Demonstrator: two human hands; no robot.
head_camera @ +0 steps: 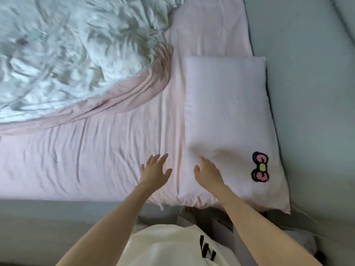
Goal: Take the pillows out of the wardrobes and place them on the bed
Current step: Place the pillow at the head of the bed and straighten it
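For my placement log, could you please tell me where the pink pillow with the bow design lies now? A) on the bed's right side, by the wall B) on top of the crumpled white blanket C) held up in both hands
A: the pink pillow lies flat on the pink sheet beside the wall, both hands open.
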